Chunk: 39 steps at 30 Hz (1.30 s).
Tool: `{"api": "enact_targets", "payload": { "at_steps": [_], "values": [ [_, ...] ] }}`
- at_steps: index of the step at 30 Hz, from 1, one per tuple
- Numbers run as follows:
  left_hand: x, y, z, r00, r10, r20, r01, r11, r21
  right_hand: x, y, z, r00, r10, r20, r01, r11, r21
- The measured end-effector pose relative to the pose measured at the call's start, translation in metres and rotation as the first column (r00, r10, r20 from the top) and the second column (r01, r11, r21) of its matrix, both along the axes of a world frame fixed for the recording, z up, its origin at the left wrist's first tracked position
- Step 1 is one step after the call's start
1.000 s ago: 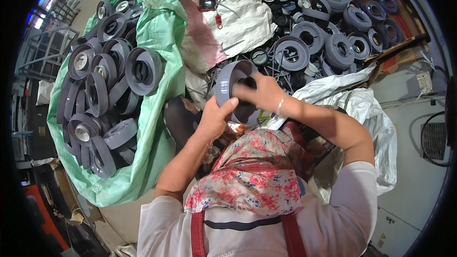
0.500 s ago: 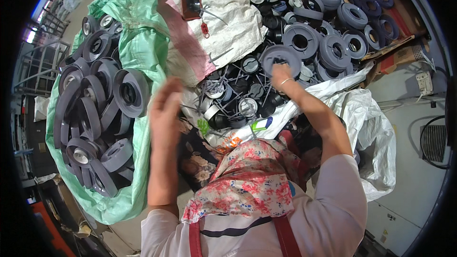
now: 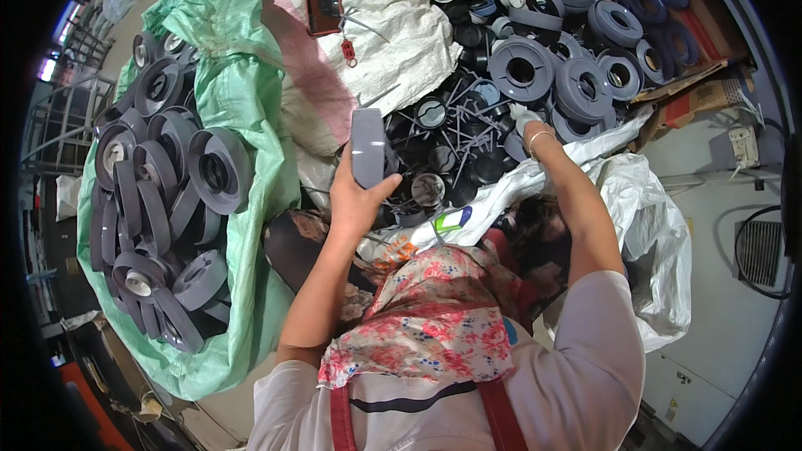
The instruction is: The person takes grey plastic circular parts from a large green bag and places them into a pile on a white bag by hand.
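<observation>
My left hand (image 3: 357, 199) grips a grey plastic ring (image 3: 368, 149) turned on edge, above the left side of a heap of small parts. Its thumb lies along the near rim. Farther right, my right hand (image 3: 536, 129) reaches into the heap with its fingers bent down at a pale grey piece (image 3: 521, 114). The fingertips are mostly hidden, so their hold is unclear. Black and grey caps (image 3: 430, 112) lie between the hands among thin grey sticks (image 3: 455, 138). Several wide grey rings (image 3: 521, 69) are piled just beyond my right hand.
At left, a green woven sack (image 3: 259, 146) holds many grey rings (image 3: 219, 169). A phone (image 3: 322, 2) with a red tag lies on a white woven sack (image 3: 393, 33). Cardboard (image 3: 693, 108) lies at far right, behind a crumpled white plastic bag (image 3: 660, 284).
My left hand has come right from beside the green sack and now holds a grey ring. My right hand, previously at a flat grey ring, has moved slightly right to the pale piece.
</observation>
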State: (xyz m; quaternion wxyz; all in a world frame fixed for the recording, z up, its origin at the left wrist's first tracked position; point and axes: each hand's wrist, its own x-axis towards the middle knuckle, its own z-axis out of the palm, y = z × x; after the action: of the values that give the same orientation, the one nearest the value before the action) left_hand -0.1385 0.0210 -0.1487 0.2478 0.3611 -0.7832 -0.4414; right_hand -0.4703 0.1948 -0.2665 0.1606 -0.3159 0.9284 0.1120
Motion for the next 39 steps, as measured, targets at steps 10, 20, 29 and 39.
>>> {"api": "enact_targets", "payload": {
  "at_steps": [10, 20, 29, 39],
  "values": [
    [0.023, 0.024, 0.017, 0.83, 0.283, -0.481, 0.357, 0.392, 0.848, 0.187, -0.062, 0.133, 0.588, 0.707, 0.394, -0.081, 0.536, -0.84],
    [0.059, 0.016, 0.039, 0.884, 0.036, -0.465, 0.431, 0.321, 0.844, 0.215, -0.056, 0.18, 0.491, 0.854, -0.174, -0.741, 0.304, -0.599],
    [0.053, 0.04, 0.045, 0.919, -0.028, -0.393, 0.297, 0.706, 0.643, 0.225, -0.056, 0.167, 0.71, 0.488, 0.508, 0.171, 0.58, -0.797],
    [0.1, -0.091, 0.15, 0.723, 0.127, -0.679, -0.465, 0.817, -0.342, 0.062, -0.025, 0.049, 0.975, 0.067, 0.211, -0.07, 0.998, 0.007]
  ]
}}
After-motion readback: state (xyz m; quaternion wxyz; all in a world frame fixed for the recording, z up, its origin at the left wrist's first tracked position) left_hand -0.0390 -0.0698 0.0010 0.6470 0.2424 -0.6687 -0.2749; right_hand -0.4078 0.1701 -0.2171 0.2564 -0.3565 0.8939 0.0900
